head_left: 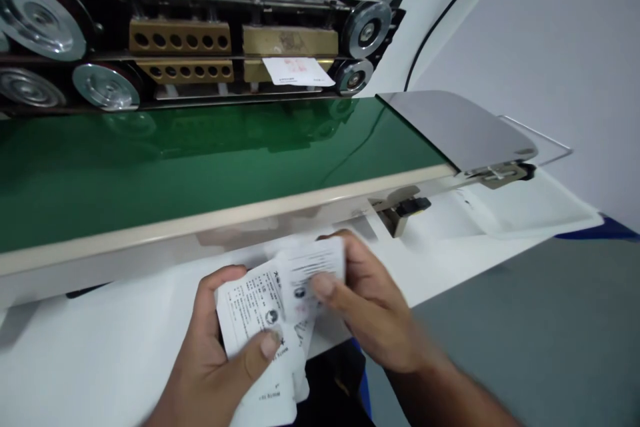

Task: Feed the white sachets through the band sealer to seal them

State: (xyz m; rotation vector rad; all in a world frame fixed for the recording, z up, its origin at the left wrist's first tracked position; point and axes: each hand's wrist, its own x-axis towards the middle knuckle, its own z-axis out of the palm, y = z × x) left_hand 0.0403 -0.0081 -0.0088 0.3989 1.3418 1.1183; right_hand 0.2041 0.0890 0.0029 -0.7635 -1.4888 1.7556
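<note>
Both my hands are low in the head view, in front of the machine. My left hand (215,353) grips a stack of white printed packets (255,317) with its thumb across the front. My right hand (363,300) pinches the top of a similar white packet (313,267), fanning it away from the stack. Some of the packets are blurred, and their small print is unreadable. Another white printed packet (299,71) sits upright against the brass blocks (290,41) of the band sealer (180,47), well beyond both hands.
A green conveyor belt (200,160) with a cream edge runs along the sealer's front, ending in a grey metal plate (457,130) at the right. Silver pulleys (367,30) stand behind the belt. The white table (100,360) lies below, with grey floor (525,320) to the right.
</note>
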